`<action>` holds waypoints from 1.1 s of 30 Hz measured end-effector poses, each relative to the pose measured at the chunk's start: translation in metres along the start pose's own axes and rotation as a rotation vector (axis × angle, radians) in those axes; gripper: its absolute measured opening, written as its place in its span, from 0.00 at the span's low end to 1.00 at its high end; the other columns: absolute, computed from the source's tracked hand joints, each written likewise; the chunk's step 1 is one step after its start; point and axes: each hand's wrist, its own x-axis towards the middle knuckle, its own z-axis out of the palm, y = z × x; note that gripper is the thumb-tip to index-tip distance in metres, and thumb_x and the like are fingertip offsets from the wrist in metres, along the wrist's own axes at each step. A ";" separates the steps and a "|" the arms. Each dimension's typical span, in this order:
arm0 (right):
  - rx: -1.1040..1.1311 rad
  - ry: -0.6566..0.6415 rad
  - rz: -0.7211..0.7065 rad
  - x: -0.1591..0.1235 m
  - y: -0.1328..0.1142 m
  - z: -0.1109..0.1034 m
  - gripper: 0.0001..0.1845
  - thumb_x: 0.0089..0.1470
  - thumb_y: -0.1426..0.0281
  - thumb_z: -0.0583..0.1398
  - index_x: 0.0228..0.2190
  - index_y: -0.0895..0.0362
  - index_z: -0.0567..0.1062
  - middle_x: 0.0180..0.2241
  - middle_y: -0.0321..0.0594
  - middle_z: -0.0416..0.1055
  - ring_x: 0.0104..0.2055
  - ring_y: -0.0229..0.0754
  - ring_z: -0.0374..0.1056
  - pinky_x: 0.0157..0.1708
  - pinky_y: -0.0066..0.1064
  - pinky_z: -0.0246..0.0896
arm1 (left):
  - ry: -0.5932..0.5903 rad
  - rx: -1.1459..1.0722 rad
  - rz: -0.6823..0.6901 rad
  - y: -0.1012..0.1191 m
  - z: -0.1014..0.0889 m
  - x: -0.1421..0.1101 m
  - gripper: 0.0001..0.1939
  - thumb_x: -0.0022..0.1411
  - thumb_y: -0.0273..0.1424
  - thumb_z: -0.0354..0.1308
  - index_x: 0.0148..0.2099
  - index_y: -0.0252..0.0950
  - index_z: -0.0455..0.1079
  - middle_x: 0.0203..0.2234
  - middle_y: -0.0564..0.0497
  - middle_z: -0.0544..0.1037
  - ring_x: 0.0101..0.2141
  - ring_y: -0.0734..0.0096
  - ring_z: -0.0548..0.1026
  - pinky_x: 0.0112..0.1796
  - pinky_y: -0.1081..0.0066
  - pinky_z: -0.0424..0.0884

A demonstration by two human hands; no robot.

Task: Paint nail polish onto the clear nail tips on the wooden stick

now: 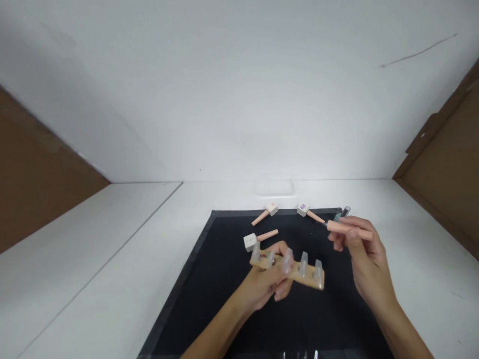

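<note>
A black mat (204, 279) lies beneath the fingers. The left hand (264, 286) pinches a board (297, 273) in its fingers; the right hand (368, 259) pinches a brush (339, 227), apart from the clear nails (303, 264). Coating seems in hand; the next move calls for steadiness.

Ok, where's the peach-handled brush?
On the head view's right side, the peach-handled brush is in the right hand, right of the long tan strip.

tan strip (295, 276) – five translucent nail tips (304, 265) upright along it, right end dips toward 4 o'clock | peach-handled brush (341, 228) – apart, at strip's 2 o'clock
</note>
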 end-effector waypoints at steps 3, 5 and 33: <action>0.063 -0.168 0.211 0.000 -0.002 0.004 0.14 0.56 0.56 0.61 0.39 0.51 0.76 0.30 0.39 0.76 0.24 0.37 0.69 0.21 0.27 0.66 | 0.185 -0.019 0.028 0.006 0.006 0.000 0.22 0.43 0.40 0.72 0.30 0.36 0.62 0.12 0.65 0.59 0.10 0.89 0.52 0.12 0.86 0.53; 0.108 -0.264 0.302 -0.003 -0.007 0.007 0.14 0.54 0.56 0.63 0.37 0.52 0.75 0.33 0.40 0.76 0.26 0.37 0.71 0.21 0.27 0.69 | 0.287 -0.018 0.043 0.008 0.010 -0.001 0.23 0.40 0.40 0.73 0.32 0.36 0.65 0.10 0.65 0.58 0.11 0.87 0.53 0.12 0.85 0.53; -0.004 -0.196 -0.105 -0.003 -0.011 -0.002 0.11 0.62 0.62 0.58 0.36 0.49 0.80 0.31 0.36 0.77 0.18 0.32 0.65 0.29 0.33 0.68 | 0.079 0.229 0.129 -0.002 0.004 -0.002 0.19 0.55 0.43 0.63 0.30 0.39 0.57 0.11 0.67 0.59 0.09 0.85 0.57 0.12 0.83 0.57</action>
